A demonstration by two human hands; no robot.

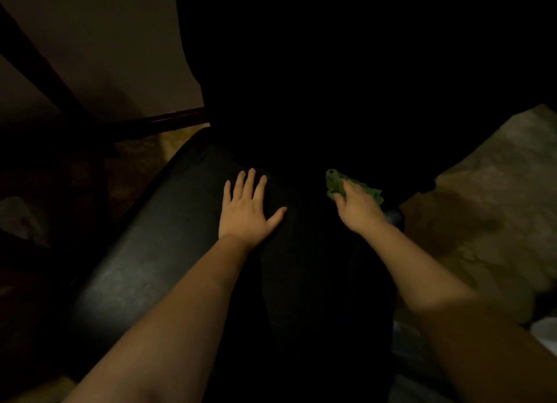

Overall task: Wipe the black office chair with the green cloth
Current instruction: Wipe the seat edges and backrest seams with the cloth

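The black office chair [144,261] fills the middle of the dim head view, its leather seat below me and its dark backrest rising at the top. My left hand [245,209] lies flat on the seat with straight, spread fingers. To its right, my right hand [357,206] grips a bunched green cloth [336,184] and presses it on the seat's far right part, close to where the backrest starts. Most of the cloth is hidden under that hand.
A pale wall [114,55] with dark wooden trim [177,119] stands at the upper left. Patterned light flooring [488,209] shows to the right of the chair. The chair's right armrest end [394,217] sits just beyond my right wrist.
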